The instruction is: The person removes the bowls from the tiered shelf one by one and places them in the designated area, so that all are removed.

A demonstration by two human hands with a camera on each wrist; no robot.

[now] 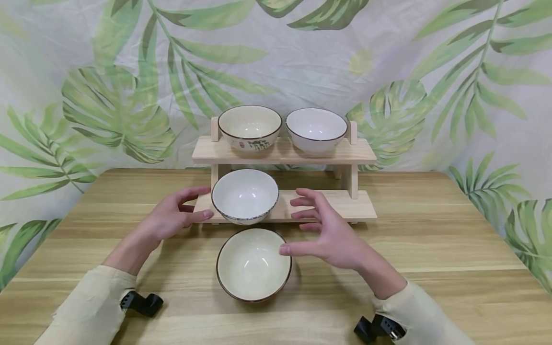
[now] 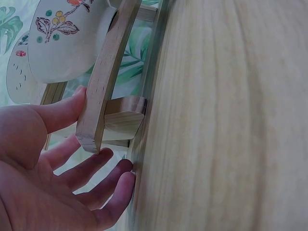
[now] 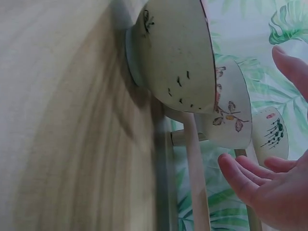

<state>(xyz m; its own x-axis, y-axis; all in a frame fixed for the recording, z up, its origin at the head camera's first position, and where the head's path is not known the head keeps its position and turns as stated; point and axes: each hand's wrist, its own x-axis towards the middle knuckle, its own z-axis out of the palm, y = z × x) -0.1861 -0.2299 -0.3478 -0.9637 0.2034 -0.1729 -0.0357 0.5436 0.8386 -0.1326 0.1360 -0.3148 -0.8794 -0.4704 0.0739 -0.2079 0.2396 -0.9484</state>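
A white bowl (image 1: pixel 245 195) with a dark rim sits at the left of the lower tier of a wooden two-tier rack (image 1: pixel 319 205). My left hand (image 1: pixel 174 213) is beside that bowl, its thumb touching the left end of the lower board (image 2: pixel 96 115); its fingers are loosely spread and hold nothing. On the table in front of the rack stands a cream bowl (image 1: pixel 253 265) with a brown rim. To its right, my right hand (image 1: pixel 334 235) has its fingers apart and holds nothing. Its thumb overlaps the cream bowl's rim in the head view; contact cannot be told.
On the upper tier stand a cream bowl (image 1: pixel 250 128) with a painted pattern and a plain-looking white bowl (image 1: pixel 316 130), side by side. The rack stands towards the back of the wooden table (image 1: pixel 431 249). Behind it hangs a leaf-patterned cloth (image 1: pixel 302 62).
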